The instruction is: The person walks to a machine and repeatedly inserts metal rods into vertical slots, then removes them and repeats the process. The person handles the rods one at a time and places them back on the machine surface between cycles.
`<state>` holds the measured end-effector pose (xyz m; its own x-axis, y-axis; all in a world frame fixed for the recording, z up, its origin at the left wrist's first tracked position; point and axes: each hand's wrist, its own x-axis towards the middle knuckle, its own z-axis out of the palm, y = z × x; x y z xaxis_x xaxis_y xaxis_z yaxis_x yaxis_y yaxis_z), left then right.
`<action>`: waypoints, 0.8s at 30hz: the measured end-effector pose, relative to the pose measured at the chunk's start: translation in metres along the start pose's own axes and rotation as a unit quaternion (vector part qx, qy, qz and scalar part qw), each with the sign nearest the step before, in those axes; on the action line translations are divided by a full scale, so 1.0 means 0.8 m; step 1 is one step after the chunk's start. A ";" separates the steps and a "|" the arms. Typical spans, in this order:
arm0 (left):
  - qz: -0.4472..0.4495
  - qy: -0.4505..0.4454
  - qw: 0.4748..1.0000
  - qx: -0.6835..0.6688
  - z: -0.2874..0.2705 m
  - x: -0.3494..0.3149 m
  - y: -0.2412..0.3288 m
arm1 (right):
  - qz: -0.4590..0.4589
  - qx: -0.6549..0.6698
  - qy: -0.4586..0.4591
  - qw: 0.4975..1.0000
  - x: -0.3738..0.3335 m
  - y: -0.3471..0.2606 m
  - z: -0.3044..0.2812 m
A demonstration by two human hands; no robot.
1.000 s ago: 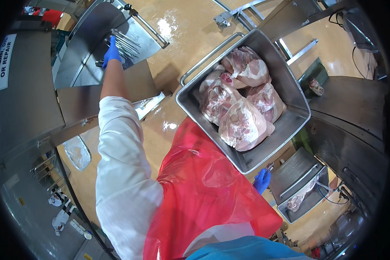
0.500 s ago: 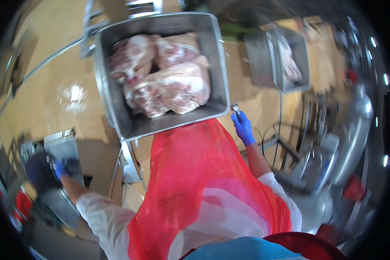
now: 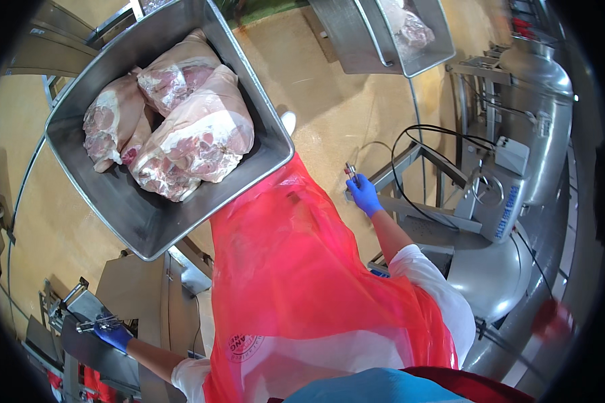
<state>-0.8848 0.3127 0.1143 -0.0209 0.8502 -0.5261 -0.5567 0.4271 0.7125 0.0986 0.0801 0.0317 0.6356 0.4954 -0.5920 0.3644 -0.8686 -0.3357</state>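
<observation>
Small tool (image 3: 350, 172), blurred, in right hand (image 3: 365, 196)

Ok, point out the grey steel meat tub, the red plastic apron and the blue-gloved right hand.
grey steel meat tub (image 3: 131, 215): head view, bare inner wall.
red plastic apron (image 3: 296, 269): head view, middle of front.
blue-gloved right hand (image 3: 364, 195): head view, back of glove.

Two steel bins (image 3: 148, 221) (image 3: 356, 40) — four pork cuts (image 3: 202, 134) in one.

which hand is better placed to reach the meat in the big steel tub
Probably the right hand: it is out beside the red apron, nearer the steel tub of meat cuts, though it holds a small tool. The left hand is low behind, gripping a metal handle.
</observation>
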 end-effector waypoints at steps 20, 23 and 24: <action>-0.220 -0.131 0.941 0.222 1.076 0.112 -0.564 | 0.239 0.105 0.029 0.965 0.244 0.322 -0.201; -0.247 -0.266 0.906 0.219 1.138 0.153 -0.607 | 0.238 0.147 0.014 0.960 0.227 0.330 -0.229; -0.239 -0.279 0.900 0.235 1.168 0.157 -0.621 | 0.226 0.152 0.044 0.961 0.217 0.344 -0.232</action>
<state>0.1655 0.4947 0.1282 0.6204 0.5013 -0.6032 0.0239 0.7566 0.6534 0.4357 -0.0723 -0.0272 0.7420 0.0534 -0.6682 -0.1705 -0.9490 -0.2651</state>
